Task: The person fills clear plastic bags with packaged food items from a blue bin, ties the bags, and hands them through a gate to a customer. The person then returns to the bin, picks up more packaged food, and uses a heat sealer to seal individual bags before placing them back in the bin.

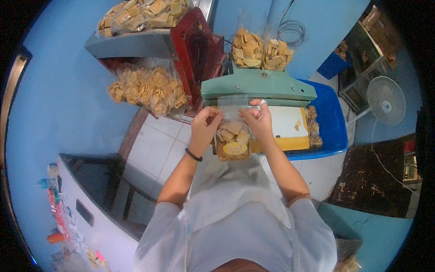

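A clear plastic bag of square crackers [233, 136] with a yellow label hangs upright in front of a green sealing machine [258, 85]. My left hand [205, 127] pinches the left side of its upper part, a dark beaded bracelet on the wrist. At the other side my right hand [260, 122] grips the same plastic, with something white on one fingertip. The bag's flattened top reaches the machine's jaw; whether it lies between the bars I cannot tell. On top of the machine stand two filled cracker bags [247, 49].
Large cracker bags [149, 86] sit left of the machine, below a grey and red machine [136, 44] bearing more bags. Under the white board [289, 125], a blue tub [331, 125] holds packed goods. A fan [386, 100] stands right, a white table [91, 204] lower left.
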The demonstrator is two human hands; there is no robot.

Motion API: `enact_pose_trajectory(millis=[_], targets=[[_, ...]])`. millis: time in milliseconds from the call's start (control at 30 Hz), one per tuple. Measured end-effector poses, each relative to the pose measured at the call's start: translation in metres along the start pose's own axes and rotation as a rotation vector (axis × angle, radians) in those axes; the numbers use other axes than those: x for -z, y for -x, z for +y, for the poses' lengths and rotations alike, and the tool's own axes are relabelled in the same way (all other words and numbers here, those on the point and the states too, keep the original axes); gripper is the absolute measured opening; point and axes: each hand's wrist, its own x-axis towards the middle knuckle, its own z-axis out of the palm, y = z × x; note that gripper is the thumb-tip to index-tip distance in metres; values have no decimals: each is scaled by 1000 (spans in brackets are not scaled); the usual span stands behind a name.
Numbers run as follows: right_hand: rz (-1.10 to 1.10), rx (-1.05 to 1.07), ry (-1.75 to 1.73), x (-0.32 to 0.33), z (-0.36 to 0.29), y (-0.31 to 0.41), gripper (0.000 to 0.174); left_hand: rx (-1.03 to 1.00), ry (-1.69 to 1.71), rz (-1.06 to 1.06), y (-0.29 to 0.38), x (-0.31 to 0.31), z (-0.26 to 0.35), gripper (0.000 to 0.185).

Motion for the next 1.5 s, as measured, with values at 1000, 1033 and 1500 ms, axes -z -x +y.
enact_pose_trajectory(millis=[1000, 1033, 1500], targets=[[-159, -331, -117, -58, 57, -61, 40, 233, 874, 249, 9, 2, -64, 62], [-110, -326, -149, -57, 56, -57, 40, 213, 871, 237, 5, 3, -65, 60], [452, -2, -288, 45, 53, -37, 22, -49, 55, 174, -30, -86, -54, 37]])
